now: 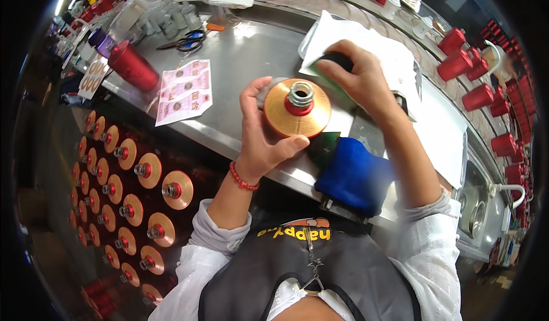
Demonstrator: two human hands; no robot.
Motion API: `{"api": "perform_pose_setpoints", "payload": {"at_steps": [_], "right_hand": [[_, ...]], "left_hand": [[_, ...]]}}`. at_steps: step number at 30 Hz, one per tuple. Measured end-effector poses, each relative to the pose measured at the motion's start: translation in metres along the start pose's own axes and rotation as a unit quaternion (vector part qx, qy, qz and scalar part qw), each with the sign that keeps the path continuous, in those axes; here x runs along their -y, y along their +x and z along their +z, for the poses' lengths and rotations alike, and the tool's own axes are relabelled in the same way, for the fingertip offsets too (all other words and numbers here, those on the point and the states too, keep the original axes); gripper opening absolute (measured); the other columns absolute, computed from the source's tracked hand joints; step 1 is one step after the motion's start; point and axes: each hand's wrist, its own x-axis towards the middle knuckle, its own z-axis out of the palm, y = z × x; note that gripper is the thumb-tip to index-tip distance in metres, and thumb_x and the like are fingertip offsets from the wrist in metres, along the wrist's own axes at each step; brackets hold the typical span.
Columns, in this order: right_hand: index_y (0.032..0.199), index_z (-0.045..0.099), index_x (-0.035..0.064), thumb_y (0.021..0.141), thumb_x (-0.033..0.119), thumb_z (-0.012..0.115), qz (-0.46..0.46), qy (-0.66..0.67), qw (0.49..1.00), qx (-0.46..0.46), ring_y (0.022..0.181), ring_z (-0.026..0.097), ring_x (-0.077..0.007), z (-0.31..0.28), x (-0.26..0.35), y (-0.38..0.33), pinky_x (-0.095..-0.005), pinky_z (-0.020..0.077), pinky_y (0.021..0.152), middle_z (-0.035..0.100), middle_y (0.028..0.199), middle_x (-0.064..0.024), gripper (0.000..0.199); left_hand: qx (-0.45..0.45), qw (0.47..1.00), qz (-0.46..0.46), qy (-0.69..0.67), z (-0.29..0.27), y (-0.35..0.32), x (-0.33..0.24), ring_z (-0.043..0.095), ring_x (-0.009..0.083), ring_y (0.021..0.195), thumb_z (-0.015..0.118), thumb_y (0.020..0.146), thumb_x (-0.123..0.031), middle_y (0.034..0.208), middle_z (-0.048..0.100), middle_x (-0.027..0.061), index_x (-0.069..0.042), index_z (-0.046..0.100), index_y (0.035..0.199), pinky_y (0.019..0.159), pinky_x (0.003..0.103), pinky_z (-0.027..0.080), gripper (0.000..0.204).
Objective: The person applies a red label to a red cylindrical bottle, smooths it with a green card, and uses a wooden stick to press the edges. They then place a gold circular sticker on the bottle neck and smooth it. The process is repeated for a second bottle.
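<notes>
My left hand is wrapped round a bottle with a gold shoulder, a red collar and an open glass mouth that faces up. The bottle's lower body is hidden beneath its shoulder. To the right and farther off, my right hand grips a dark, rounded object with a blurred green part below it; its kind is unclear. It is held apart from the bottle, beside white sheets. Close to the bottle's right lie a blue cloth and a dark green piece.
On the metal table are a pink printed sheet, scissors and a red bottle lying tilted. Rows of similar gold-shouldered bottles stand at the lower left. A curved conveyor carries red bottles along the far side.
</notes>
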Motion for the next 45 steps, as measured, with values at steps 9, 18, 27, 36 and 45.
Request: {"api": "perform_pose_setpoints", "payload": {"at_steps": [9,18,27,36,45], "right_hand": [[0.102,0.068,0.0003,0.09,0.021,0.074,0.068,0.238,0.969,0.021,0.084,0.062,-0.0103,0.001,0.012,-0.005,-0.0261,0.0511,0.077,0.067,0.089,-0.0035,0.025],[0.103,0.067,0.0002,0.09,0.018,0.074,-0.029,0.108,0.992,0.062,0.079,0.062,-0.0109,0.01,0.007,0.011,-0.0248,0.0513,0.073,0.07,0.092,-0.0033,0.023],[0.105,0.066,0.0027,0.093,0.016,0.07,0.069,0.231,0.969,0.047,0.085,0.06,-0.008,0.006,0.005,0.013,-0.0219,0.049,0.076,0.065,0.095,-0.0016,0.018],[0.1,0.068,0.0005,0.086,0.023,0.075,-0.053,0.17,0.976,0.127,0.078,0.066,-0.0166,0.009,0.004,0.033,-0.03,0.053,0.073,0.069,0.085,-0.01,0.028],[0.101,0.067,0.0008,0.087,0.017,0.074,-0.087,0.015,0.99,0.107,0.077,0.062,-0.0118,0.014,0.004,0.06,-0.0268,0.0517,0.073,0.066,0.082,-0.0037,0.023]], "left_hand": [[0.04,0.984,0.02,0.175,-0.022,0.0,-0.002,0.056,0.0286,0.117,0.084,0.076,-0.047,0.128,0.054,0.0165,0.001,0.029,0.146,0.105,0.039,0.042,0.101],[-0.028,0.994,0.008,0.106,-0.01,0.001,0.011,0.059,0.0263,0.113,0.083,0.071,-0.053,0.121,0.057,0.0174,0.0,0.037,0.133,0.098,0.037,0.048,0.093],[0.028,0.972,0.057,0.226,-0.034,0.005,0.003,0.054,0.032,0.122,0.08,0.074,-0.059,0.13,0.053,0.0218,0.005,0.037,0.141,0.103,0.039,0.043,0.102],[-0.02,0.997,-0.032,0.067,-0.008,0.005,0.005,0.057,0.0214,0.117,0.086,0.076,-0.034,0.13,0.052,0.0169,0.003,0.033,0.138,0.1,0.035,0.048,0.09],[0.037,0.997,-0.065,0.011,-0.019,0.01,0.0,0.054,0.0213,0.122,0.084,0.076,-0.037,0.133,0.052,0.015,0.005,0.033,0.142,0.104,0.035,0.044,0.094]]}}
